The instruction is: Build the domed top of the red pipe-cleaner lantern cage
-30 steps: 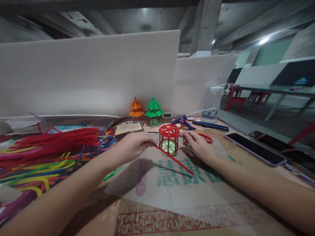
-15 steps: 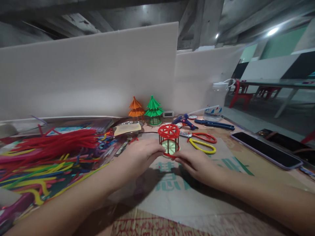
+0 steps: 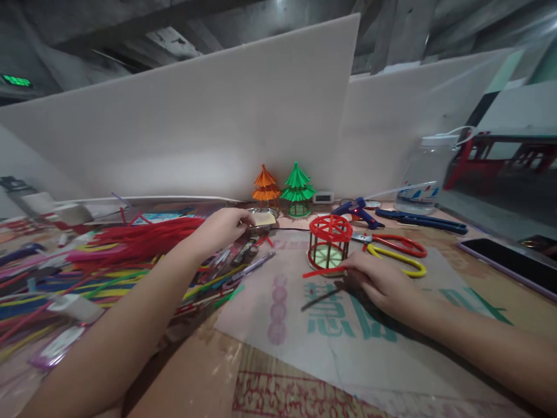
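My right hand (image 3: 378, 278) pinches one end of a thin red pipe cleaner strip (image 3: 319, 272), which points left across the front of a small round red frame. This red cage-like frame (image 3: 331, 229) stands on the table, with dark upright posts, a spoked top ring and a pale green spoked base. Over at the back left, my left hand (image 3: 228, 227) has its fingers curled down at the left side of a cream card (image 3: 263, 219) on a shiny metal dish (image 3: 256, 210). What those fingertips hold is hidden.
Behind stand an orange pagoda model (image 3: 266, 187) and a green one (image 3: 298, 190). To the right lie a blue glue gun (image 3: 359, 212), scissors (image 3: 398, 247), dark blue pliers (image 3: 422, 220), a phone (image 3: 509, 264) and a water bottle (image 3: 420, 174). Colourful pipe cleaners (image 3: 143, 241) cover the left.
My left hand has left the red frame and moved left and back to the card and dish. My right hand stays near the frame with the red strip; the view has shifted left.
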Demonstrator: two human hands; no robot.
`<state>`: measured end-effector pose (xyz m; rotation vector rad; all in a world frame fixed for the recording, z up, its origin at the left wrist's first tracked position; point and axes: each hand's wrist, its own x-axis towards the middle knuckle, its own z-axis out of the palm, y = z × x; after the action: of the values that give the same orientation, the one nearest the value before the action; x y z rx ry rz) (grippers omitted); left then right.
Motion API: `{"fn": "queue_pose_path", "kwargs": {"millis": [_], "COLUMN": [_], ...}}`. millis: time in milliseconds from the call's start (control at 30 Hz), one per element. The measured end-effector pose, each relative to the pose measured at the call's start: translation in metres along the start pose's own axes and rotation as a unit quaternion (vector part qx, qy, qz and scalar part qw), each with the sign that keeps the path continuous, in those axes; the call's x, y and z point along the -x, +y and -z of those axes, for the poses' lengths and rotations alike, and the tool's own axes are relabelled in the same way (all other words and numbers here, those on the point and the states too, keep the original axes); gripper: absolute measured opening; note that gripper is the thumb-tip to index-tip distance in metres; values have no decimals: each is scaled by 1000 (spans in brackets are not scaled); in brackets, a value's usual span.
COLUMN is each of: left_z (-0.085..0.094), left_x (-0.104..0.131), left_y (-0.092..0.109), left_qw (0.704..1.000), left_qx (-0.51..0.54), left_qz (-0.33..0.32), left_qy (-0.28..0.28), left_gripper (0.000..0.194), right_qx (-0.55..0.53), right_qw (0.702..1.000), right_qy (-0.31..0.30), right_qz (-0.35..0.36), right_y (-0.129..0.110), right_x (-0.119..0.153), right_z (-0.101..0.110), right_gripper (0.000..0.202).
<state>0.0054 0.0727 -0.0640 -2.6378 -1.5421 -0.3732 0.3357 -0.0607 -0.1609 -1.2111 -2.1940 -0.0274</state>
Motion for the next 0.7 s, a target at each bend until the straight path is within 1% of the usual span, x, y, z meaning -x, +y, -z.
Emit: {"fn": "queue_pose_path", "kwargs": {"millis": [100,167,233,333,400,467,567,633,667,700], "left_z": [-8,-15,-24,-37,-41,-40,-26,-13,-7,-3], "left_x": [0,2,3,2,0,-1,0,5,9,13], "left_y": [-1,0,2,3,2,1,7,18,26,35], "left_qw": [999,994,988,981,980,982,987,988,988,982], "left_qx": [-8,-12,-12,-7,-7,-9,-18,-10,23,74], "left_qz": [-21,-48,-78,-112,-123,-126,-124,-135,-150,-172], "left_qy": [-46,-94,-136,-159,-155,-139,-101,-68,-32,-11], "left_gripper": [33,32,36,46,48,43,31,30,28,24], "right_qx": [4,6,14,23,17,8,-12,-34,-46,-58], "right_qw": [1000,1000,999,998,999,999,999,999,998,996], "right_qy": [9,13,11,-2,-7,-6,8,27,41,58], "right_qz": [-5,-19,-41,-56,-50,-41,-32,-27,-25,-24], "right_y": [3,4,4,2,2,3,2,-1,-3,-5], "right_x": [1,1,2,2,2,2,3,4,4,5], "right_z": [0,0,1,1,1,0,-1,1,2,4], "right_gripper": [28,28,29,30,30,29,26,26,26,25]}}
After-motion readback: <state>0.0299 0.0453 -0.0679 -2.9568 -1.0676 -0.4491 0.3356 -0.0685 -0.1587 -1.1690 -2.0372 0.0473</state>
